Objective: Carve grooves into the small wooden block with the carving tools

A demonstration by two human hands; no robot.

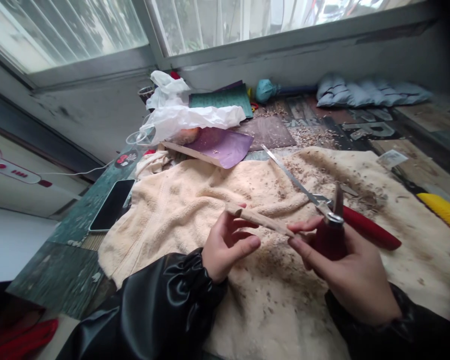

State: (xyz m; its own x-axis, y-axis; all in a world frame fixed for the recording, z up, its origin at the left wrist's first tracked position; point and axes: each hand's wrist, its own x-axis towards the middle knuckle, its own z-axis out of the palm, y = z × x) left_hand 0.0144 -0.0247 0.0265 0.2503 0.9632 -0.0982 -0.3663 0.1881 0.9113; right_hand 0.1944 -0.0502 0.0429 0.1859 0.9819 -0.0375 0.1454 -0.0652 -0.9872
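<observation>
Stick (266, 220), slim and wooden, spans the two hands above the beige towel (165, 210). Right hand (354, 272): thumb and forefinger clamp the right end of the stick; the same hand also holds a red-grip tool (330, 241), its metal blade directed upward. Left hand (225, 245): the fingers lie behind the stick's left end, in apparent contact; the thumb stands apart from them, clear of the wood. A metal strip (290, 176) lies obliquely on the towel beyond the right hand, near a second red handle (373, 229). Wood shavings (318, 182) are scattered across the towel and tabletop (422, 150). A phone (112, 206) lies flat at the towel's left edge, a purple sheet (228, 146) at its far edge.
</observation>
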